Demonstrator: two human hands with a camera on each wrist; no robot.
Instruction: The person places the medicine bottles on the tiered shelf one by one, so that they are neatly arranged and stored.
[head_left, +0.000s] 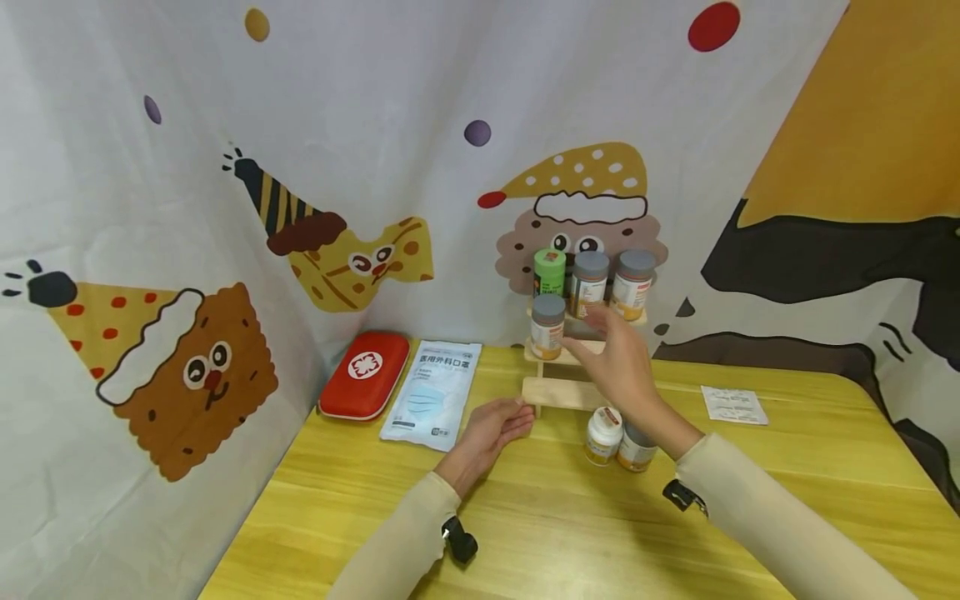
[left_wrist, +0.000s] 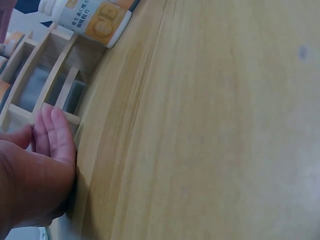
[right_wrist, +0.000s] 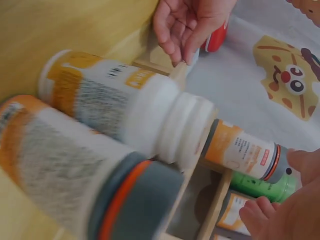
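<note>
Grey-capped bottle (head_left: 547,328): upright, left end of the wooden rack's (head_left: 562,393) middle step
Right hand (head_left: 622,360): thumb and fingers spread, just beside that bottle
Left hand (head_left: 491,429): fingers extended, touching the rack's left end
Bench (head_left: 540,525): rack near back edge

Smooth wood and plastic before matt, creased cloth.
Right of centre, the pale stepped rack (head_left: 562,393) looks like matt bare wood, the grey-lidded cylindrical bottle (head_left: 546,332) smooth plastic. Across the bottom, the yellow wood-grained tabletop (head_left: 570,533) has a soft sheen. Left of centre, the white-and-blue flat packet (head_left: 431,393) looks like glossy film; the white printed backdrop (head_left: 375,100) above is cloth.
</note>
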